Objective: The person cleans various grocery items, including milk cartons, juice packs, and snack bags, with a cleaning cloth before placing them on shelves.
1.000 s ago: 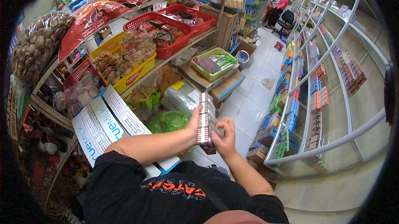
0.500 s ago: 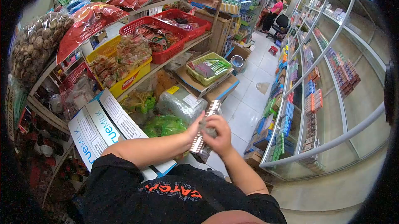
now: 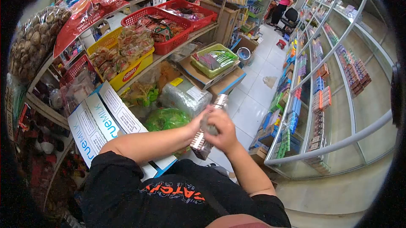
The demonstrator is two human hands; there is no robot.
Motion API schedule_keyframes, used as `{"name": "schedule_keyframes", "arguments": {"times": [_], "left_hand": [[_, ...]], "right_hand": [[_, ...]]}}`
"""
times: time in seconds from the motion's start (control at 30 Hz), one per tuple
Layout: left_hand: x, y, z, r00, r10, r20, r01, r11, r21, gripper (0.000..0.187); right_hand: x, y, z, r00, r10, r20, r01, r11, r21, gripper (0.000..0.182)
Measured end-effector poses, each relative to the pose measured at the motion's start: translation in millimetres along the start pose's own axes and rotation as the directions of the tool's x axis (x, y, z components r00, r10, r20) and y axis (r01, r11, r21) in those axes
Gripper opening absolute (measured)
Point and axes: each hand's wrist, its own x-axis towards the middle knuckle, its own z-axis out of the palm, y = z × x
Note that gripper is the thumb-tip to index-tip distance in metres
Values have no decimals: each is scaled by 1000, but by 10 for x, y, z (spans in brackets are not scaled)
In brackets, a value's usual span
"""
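My left hand (image 3: pixel 197 124) is wrapped round a long pack with white and dark brown stripes along its top (image 3: pixel 198 140), which looks like a row of small boxes side by side. The pack is held tilted in front of my chest, its far end poking out past my fingers. Over the middle of it, my right hand (image 3: pixel 224 131) grips a crumpled grey cloth (image 3: pixel 209 127) against the striped face. Motion smears the right fingers a little. Below my left forearm lies a white and blue milk carton sheet (image 3: pixel 91 133).
On the left shelves stand a yellow crate (image 3: pixel 134 68), a red basket (image 3: pixel 171 49) and a green basket (image 3: pixel 193 64) of packed vegetables. Glass display shelves (image 3: pixel 334 154) line the right. Down the tiled aisle (image 3: pixel 253 97), a person in pink (image 3: pixel 286 0) stands by a black chair (image 3: pixel 291 15).
The striped pack has tipped so that more of its dark side shows at the near end. My right hand with the cloth has shifted slightly along it.
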Motion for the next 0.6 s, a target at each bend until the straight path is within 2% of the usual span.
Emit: {"name": "schedule_keyframes", "arguments": {"times": [0.03, 0.07, 0.1, 0.13, 0.17, 0.2, 0.23, 0.27, 0.33, 0.4, 0.43, 0.5, 0.53, 0.57, 0.6], "left_hand": [[-14, 12, 49, 1000, -26, -7, 26, 999, 25, 54], [-29, 23, 99, 999, -52, -14, 53, 997, 49, 54], [-107, 66, 158, 987, -156, 31, 155, 988, 13, 53], [-146, 114, 202, 964, -254, 79, 256, 966, -17, 52], [-129, 142, 231, 975, -213, 69, 218, 972, -83, 51], [-139, 156, 216, 979, -195, 62, 198, 979, -45, 50], [-116, 155, 186, 988, -150, -19, 149, 986, -78, 49], [-73, 143, 139, 988, -113, -103, 103, 990, -100, 49], [-7, 150, 61, 999, 11, -35, -19, 973, -230, 55], [-110, 266, 80, 992, -78, 95, 99, 964, -245, 66], [-102, 315, 64, 975, -84, 204, 128, 968, -215, 66], [-135, 379, 19, 910, -103, 402, 182, 970, -163, 68], [-174, 381, 85, 970, -101, 223, 133, 982, -132, 70], [-196, 355, 133, 984, -71, 161, 89, 990, -105, 71], [-222, 311, 188, 994, -38, 101, 46, 996, -78, 72]], "right_hand": [[3, 178, -11, 998, -8, -66, 5, 999, -51, 24], [49, 336, -43, 991, 20, -133, -37, 991, -127, 22], [110, 449, -69, 979, 43, -200, -83, 977, -198, 20], [175, 502, -81, 965, 101, -244, -145, 975, -171, 19], [202, 533, -87, 943, 168, -286, -214, 967, -139, 17], [191, 552, -87, 915, 233, -330, -280, 954, -103, 16], [148, 501, -17, 927, 266, -266, -266, 963, 37, 16], [122, 367, 38, 966, 164, -199, -170, 985, -16, 16], [-3, 46, 116, 986, 165, -27, -160, 976, 151, 15], [-8, -225, 128, 998, -58, 35, 52, 987, 154, 16], [-31, -259, 132, 991, -124, 53, 111, 973, 204, 22], [-67, -181, 89, 993, -109, 36, 101, 980, 174, 27], [-90, -117, 32, 993, -110, 32, 104, 982, 156, 29], [-107, -95, -57, 997, -71, 20, 67, 985, 157, 31], [-124, -61, -134, 999, -33, -22, 34, 996, 82, 29]]}}
